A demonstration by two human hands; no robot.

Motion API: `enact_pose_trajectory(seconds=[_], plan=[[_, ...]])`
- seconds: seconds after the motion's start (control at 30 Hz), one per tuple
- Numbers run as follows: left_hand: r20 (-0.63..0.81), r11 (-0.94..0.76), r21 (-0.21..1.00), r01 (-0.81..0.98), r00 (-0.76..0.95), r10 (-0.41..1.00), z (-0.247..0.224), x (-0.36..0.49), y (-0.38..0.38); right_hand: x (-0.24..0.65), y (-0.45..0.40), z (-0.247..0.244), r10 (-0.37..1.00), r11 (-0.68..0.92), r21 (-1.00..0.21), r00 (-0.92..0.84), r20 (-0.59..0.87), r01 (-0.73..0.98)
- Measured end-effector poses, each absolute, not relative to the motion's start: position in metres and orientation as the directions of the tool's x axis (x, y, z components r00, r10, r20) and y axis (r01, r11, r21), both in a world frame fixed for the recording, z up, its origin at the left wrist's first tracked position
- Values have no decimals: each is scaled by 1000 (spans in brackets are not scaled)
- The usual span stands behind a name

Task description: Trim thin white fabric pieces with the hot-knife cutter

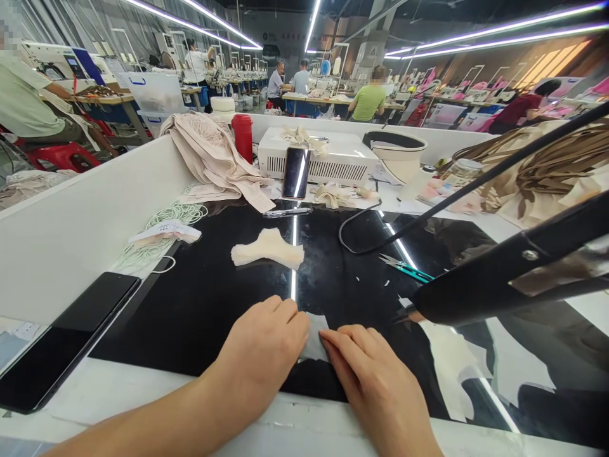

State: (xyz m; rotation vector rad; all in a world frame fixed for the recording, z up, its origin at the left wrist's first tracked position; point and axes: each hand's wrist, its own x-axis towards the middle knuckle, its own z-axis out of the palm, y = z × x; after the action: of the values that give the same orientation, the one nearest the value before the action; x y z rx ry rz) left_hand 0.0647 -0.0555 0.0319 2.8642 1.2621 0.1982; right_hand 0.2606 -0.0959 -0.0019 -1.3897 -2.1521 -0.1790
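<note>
A small grey piece of fabric (316, 339) lies between my hands on the glossy black work surface (200, 330). My left hand (266, 346) is closed over its left side, fingertips tucked out of sight beneath the knuckles. My right hand (375, 374) pinches its right edge between thumb and forefinger. Farther back, beyond my left hand, a cream, three-armed fabric piece (268, 249) rests flat. Teal-handled thread snips (406, 269) lie to the right of it. Pale cut pieces (451, 365) are spread to the right of my right hand.
A black machine arm (518, 266) reaches in from the right, with a black cable (428, 216) above it. A phone (66, 339) lies at left, near green cord (164, 222). Behind stand another phone (297, 172), a white vented box (328, 166) and a red bottle (243, 139). Several people sit farther off.
</note>
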Motion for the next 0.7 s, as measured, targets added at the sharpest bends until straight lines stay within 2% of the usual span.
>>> enact_pose_trajectory(seconds=[0.17,0.37,0.6,0.7], plan=[[247,-797,173,579,758,604,19,68,-62,260,-96,-2,803,452,-190,-304,513,871],[309,-840,80,537,788,533,12,69,-66,261,-97,-5,801,453,-186,-306,515,872],[324,-833,105,543,773,545,11,69,-64,260,-94,-6,798,453,-175,-311,516,874],[303,-830,116,546,777,552,11,70,-64,264,-96,-2,791,486,-251,-299,534,837]])
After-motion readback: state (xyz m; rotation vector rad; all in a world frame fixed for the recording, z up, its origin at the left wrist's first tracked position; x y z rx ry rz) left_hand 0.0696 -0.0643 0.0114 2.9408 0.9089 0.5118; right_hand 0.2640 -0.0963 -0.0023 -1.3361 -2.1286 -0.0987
